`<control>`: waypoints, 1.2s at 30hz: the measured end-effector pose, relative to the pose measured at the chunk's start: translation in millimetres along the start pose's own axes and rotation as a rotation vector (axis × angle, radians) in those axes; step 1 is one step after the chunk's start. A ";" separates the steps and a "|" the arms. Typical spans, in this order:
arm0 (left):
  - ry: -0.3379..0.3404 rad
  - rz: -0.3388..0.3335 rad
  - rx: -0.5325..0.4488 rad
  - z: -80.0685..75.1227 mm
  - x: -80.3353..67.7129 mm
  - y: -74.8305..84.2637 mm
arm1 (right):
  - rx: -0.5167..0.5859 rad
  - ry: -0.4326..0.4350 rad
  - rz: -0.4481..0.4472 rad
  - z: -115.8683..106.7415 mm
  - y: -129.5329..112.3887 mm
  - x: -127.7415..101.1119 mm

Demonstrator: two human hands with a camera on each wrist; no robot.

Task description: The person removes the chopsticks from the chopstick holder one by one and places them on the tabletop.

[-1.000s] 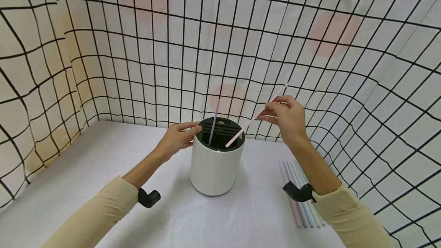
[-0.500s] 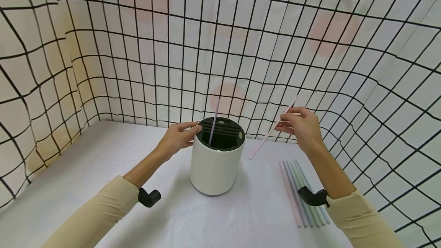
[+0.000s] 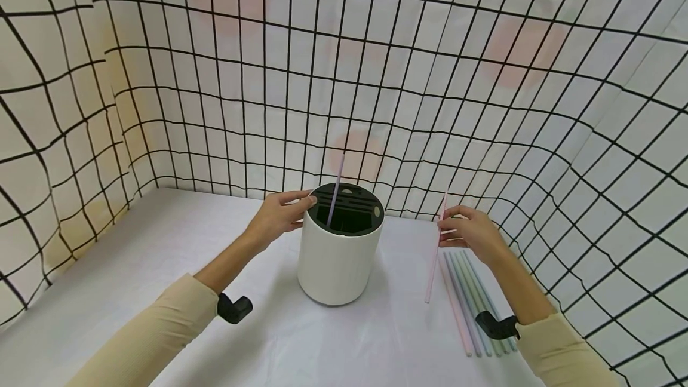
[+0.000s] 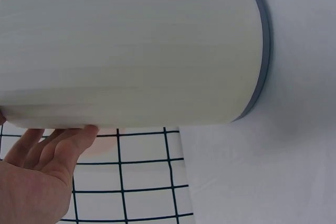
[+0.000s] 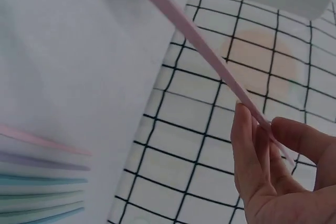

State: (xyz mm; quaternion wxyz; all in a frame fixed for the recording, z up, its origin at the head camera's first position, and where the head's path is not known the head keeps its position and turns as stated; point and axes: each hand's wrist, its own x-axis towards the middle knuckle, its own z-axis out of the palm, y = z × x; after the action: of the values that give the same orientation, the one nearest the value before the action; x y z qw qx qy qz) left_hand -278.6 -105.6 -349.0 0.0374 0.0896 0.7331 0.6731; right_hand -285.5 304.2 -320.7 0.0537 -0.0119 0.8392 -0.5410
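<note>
A white round utensil holder point(image 3: 340, 267) with a black slotted top stands upright on the table. A purple straw point(image 3: 336, 190) leans in its front opening. My left hand point(image 3: 276, 215) holds the holder at the left of its rim, thumb at the edge and fingers along the wall; in the left wrist view the fingers point(image 4: 65, 145) touch its side. To the right of the holder, my right hand point(image 3: 467, 233) pinches a pink straw point(image 5: 210, 59) between thumb and fingertips near its upper part. The straw hangs nearly upright, lower end towards me.
Several pastel straws point(image 3: 466, 297), in pink, purple, blue and green, lie side by side on the white table point(image 3: 376, 339) at the right, partly below the right forearm. A black grid net point(image 3: 258, 106) stands around the back and sides before a pale backdrop.
The right hand has drawn the pink straw away from the holder's opening, to the right and down towards the lying straws, turning it steeper. My left hand stays on the rim.
</note>
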 end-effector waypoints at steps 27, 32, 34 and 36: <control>-0.005 0.004 -0.003 -1.5 -0.4 -0.6 | -0.133 -0.122 0.225 0.5 102.6 15.6; -0.003 0.006 -0.006 -1.6 0.3 -1.4 | -0.176 -0.114 0.222 5.6 111.0 15.7; -0.003 0.005 -0.006 -1.6 0.0 -1.5 | -0.183 -0.109 0.227 7.4 114.6 16.0; -0.004 0.005 -0.006 -1.7 0.1 -1.9 | -0.181 -0.105 0.235 8.7 118.4 16.8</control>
State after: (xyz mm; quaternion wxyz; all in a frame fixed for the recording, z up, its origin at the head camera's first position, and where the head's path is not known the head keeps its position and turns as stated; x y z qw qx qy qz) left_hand -279.1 -107.4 -350.7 0.0374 0.0929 0.7307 0.6753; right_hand -296.8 344.1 -433.2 0.1592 0.0535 0.8762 -0.4517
